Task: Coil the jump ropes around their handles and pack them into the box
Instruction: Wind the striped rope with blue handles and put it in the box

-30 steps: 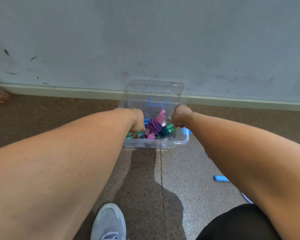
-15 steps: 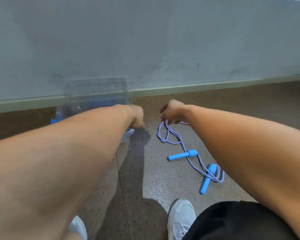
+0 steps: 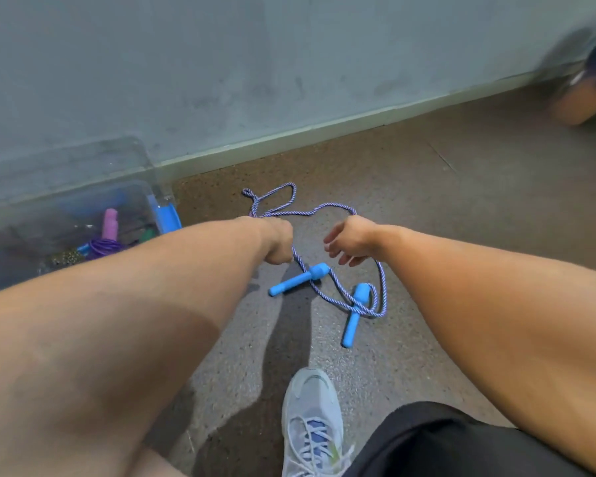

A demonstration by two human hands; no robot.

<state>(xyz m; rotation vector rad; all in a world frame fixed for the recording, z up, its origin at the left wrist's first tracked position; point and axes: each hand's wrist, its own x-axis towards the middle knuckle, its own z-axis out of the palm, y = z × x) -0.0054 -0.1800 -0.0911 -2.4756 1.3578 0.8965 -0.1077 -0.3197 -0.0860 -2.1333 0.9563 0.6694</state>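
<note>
Left hand now curled on rope, right fingers spread loose, box shifted further left

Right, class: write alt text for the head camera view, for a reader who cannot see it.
A person's left hand grips the blue-and-white jump rope that sprawls uncoiled on the speckled floor, while the open right hand hovers above it. Its two blue handles lie below the hands; a clear plastic box of coiled ropes sits left by the wall.

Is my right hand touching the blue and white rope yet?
Apart. In the head view the right hand hangs open above the rope, with bare floor showing between its fingertips and the strands. The left hand grips the rope.
</note>
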